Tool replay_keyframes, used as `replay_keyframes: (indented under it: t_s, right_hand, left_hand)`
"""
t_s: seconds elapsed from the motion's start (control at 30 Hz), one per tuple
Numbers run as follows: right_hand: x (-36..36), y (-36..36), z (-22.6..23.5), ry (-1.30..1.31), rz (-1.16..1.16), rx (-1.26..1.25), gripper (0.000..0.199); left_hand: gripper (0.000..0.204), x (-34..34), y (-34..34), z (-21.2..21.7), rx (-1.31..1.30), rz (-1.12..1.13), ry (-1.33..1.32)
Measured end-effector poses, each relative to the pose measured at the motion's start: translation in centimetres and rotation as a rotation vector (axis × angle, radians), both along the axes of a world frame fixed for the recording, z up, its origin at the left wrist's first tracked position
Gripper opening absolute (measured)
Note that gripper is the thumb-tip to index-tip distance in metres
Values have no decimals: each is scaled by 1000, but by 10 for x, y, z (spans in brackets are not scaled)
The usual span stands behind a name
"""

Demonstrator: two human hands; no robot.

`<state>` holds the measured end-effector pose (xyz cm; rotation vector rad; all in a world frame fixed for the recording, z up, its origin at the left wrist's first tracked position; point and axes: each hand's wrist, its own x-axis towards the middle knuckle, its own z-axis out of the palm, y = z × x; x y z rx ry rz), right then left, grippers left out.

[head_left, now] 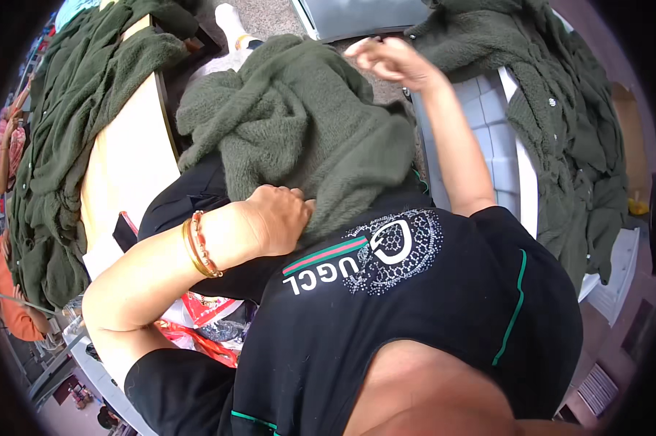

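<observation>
Seated worker, dark green fleece garment (pixel 299 131) of thick curly pile heaped on the lap, bunched in rounded folds, reaching from the black printed shirt (pixel 415 305) toward the far floor. Left hand (pixel 277 218), wrist ringed with a gold bangle and a red beaded bracelet (pixel 199 245), is curled shut with its knuckles pressed into the near edge of the fleece, gripping a fold. Right hand (pixel 390 58) is raised over the far edge of the same garment, fingers loosely bent and drawn together; whether it pinches cloth I cannot tell. Left: a pale wooden table (pixel 124 167) whose bare top runs near to far, its right edge just beside the lap, with a long pile of matching green fleece garments (pixel 59 145) draped along its left side and over the far end. A small dark flat object with a red rim (pixel 124 231) lies at the near corner of the table. Below the left elbow, crumpled red and white plastic bags (pixel 204 320). Right: a white gridded work surface (pixel 488 138) close beside the right forearm, another heap of green fleece with small pale buttons (pixel 560 116) spread across it. Far centre: a grey flat panel (pixel 357 14) on speckled floor. Open room is narrow: only the strip between table edge and white surface, filled by the lap.
</observation>
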<state>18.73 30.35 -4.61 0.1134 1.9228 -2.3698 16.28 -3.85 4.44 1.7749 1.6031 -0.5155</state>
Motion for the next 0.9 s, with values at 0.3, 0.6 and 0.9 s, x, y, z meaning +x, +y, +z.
replay_keyframes:
  t_s: [0.3, 0.6, 0.9]
  right_hand:
    - [4, -45, -118, -236, -474, 48, 28]
    - [34, -103, -37, 380, -23, 215, 21]
    - [31, -153, -33, 537, 465, 159, 19]
  left_hand:
    - [45, -83, 99, 22, -220, 335, -404]
    - [45, -206, 141, -94, 394, 756, -177]
    - [54, -134, 117, -44, -73, 978, -729]
